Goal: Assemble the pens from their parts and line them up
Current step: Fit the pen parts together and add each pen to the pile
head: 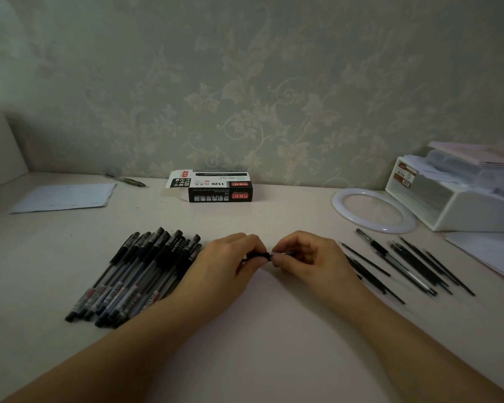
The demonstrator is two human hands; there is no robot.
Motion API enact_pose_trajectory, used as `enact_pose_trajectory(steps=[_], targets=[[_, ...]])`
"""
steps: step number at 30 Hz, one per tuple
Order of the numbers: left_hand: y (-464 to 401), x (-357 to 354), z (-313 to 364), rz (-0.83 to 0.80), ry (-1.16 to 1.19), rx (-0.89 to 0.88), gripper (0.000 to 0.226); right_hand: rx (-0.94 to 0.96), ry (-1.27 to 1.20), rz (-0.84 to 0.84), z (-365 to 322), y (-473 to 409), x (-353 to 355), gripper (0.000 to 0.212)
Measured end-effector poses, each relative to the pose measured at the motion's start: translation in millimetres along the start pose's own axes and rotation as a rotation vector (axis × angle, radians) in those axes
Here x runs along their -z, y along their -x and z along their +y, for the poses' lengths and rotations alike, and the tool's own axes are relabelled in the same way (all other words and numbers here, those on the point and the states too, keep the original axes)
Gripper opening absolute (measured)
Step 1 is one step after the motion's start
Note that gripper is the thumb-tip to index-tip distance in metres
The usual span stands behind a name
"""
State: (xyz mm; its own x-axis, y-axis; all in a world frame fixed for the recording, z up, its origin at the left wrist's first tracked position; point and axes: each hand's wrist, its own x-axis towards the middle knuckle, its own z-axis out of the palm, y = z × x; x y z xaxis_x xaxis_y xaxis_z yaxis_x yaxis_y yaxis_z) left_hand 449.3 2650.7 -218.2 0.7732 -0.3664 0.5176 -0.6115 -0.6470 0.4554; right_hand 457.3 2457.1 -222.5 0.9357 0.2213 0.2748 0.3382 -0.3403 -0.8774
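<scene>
Both of my hands meet at the middle of the table over one black pen [262, 255]. My left hand [230, 263] grips the pen's dark barrel, and my right hand [309, 260] pinches its other end; most of the pen is hidden by my fingers. A pile of several assembled black pens [140, 274] lies to the left, slanted and side by side. To the right lie several loose thin black refills [413, 266] and one pen barrel with a grip [376, 245].
A black pen box [220, 189] lies open at the back near the wall. A white ring [373, 209] and a white storage bin [460, 199] stand at the back right. Paper [64, 197] and a green pen [128, 180] lie back left.
</scene>
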Motion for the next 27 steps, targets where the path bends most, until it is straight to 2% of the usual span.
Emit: enact_pose_trajectory(steps=[4,17,23,27], targets=[[0.8,1.0,3.3,0.026,0.012,-0.008,0.005,-0.003,-0.105,-0.015,0.2,-1.7,1.2,0.009],[1.3,2.2,6.7,0.038,0.017,-0.029,0.003,0.005,-0.150,-0.044,0.4,-2.2,2.0,0.010],[1.7,-1.3,8.3,0.086,-0.008,-0.009,0.002,0.031,-0.093,-0.021,-0.1,-1.9,0.5,0.012],[0.8,-6.5,11.8,0.098,-0.075,0.025,0.006,0.064,0.051,0.026,1.5,-0.9,-4.1,0.014]])
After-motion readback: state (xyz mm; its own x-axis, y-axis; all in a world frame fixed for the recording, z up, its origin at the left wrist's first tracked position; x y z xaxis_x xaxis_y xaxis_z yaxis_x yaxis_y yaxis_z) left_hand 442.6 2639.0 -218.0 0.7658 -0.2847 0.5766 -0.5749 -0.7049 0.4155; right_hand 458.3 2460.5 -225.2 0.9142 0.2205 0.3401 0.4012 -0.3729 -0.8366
